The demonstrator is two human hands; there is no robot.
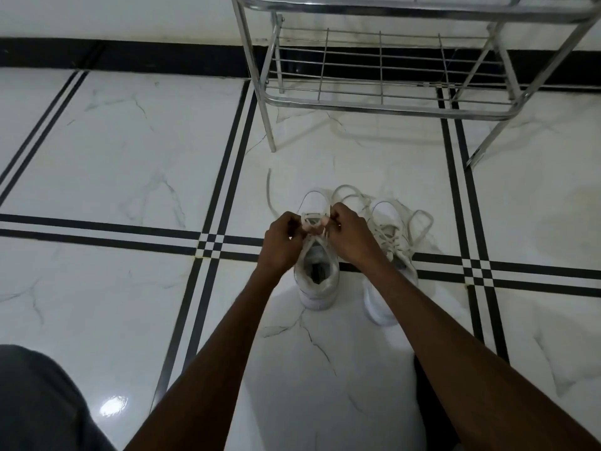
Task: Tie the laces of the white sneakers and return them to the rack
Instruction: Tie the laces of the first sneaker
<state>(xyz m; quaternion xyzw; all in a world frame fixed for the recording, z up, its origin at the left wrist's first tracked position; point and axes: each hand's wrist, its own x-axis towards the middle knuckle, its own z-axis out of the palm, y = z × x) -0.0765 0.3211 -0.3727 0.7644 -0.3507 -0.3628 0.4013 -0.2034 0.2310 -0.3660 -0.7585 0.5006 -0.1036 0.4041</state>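
Left hand (pixel 282 242): closed on a lace (pixel 309 222) of the left sneaker (pixel 317 275).
Right hand (pixel 349 234): pinched on the other lace end, over the same sneaker's tongue.
Left sneaker: set on the floor (pixel 113 141), toe pointed at the rack (pixel 383 79).
Right sneaker (pixel 395 242): placed just beside the left sneaker, laces loose.
Rack: seen beyond both sneakers, against the wall.

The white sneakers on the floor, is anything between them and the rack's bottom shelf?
Nothing visible. Bare tile lies between the white sneakers and the rack, and its bottom shelf holds nothing. Loose laces trail on the floor.
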